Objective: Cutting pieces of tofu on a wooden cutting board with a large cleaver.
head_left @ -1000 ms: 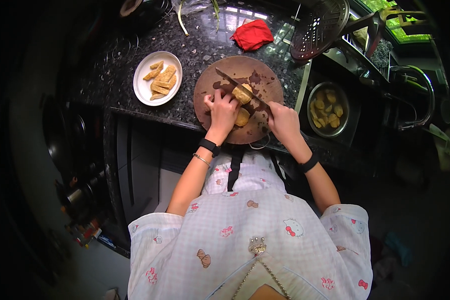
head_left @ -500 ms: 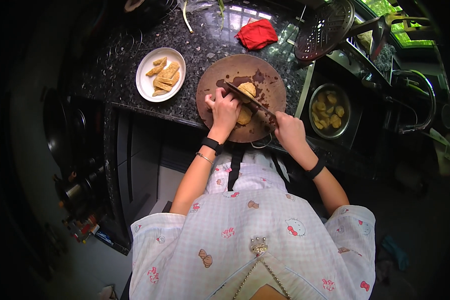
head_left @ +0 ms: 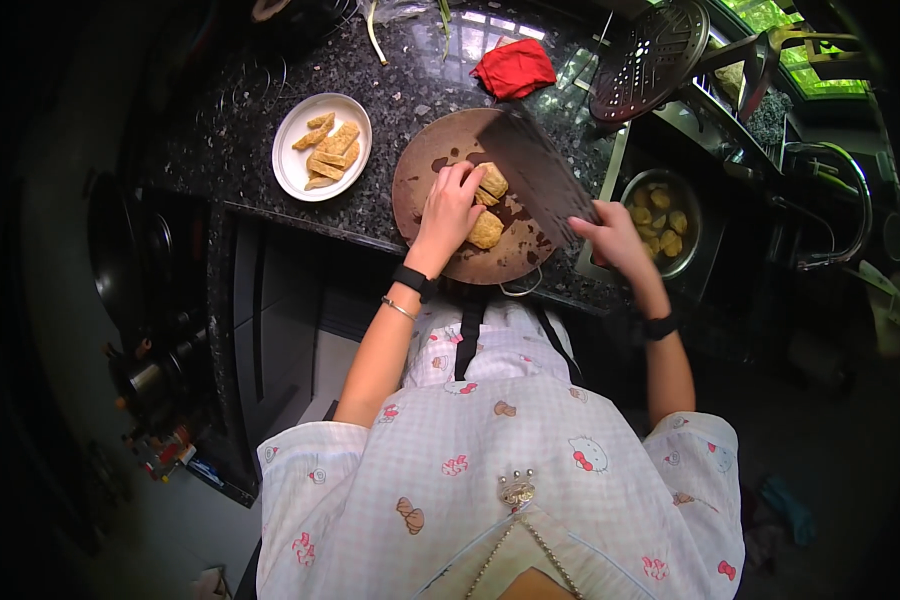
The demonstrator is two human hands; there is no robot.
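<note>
A round wooden chopping board (head_left: 515, 262), stained with dark wet patches, lies near the counter's front edge. My left hand (head_left: 450, 212) rests on it, fingers bent over a cut tan food piece (head_left: 493, 180) and gripping its left side. A slit shows between that piece and a thinner slice just below it. Nearer to me on the board lies another rounded tan piece (head_left: 485, 231), close to my left wrist side. My right hand (head_left: 613, 238) grips the handle of a broad dark cleaver (head_left: 538, 175). Its blade, slightly blurred, is raised over the board's right half, apart from the food.
A white bowl (head_left: 282, 172) of tan strips stands left of the board. Behind lies a folded red cloth (head_left: 515, 68). To the right, a metal bowl (head_left: 686, 262) holds several yellowish chunks. A perforated dark utensil (head_left: 650, 60) and a curved tap (head_left: 863, 205) are beyond.
My right hand has lifted the cleaver off the food and moved right, turning the blade flatter. My left hand's fingers have shifted slightly right onto the cut piece.
</note>
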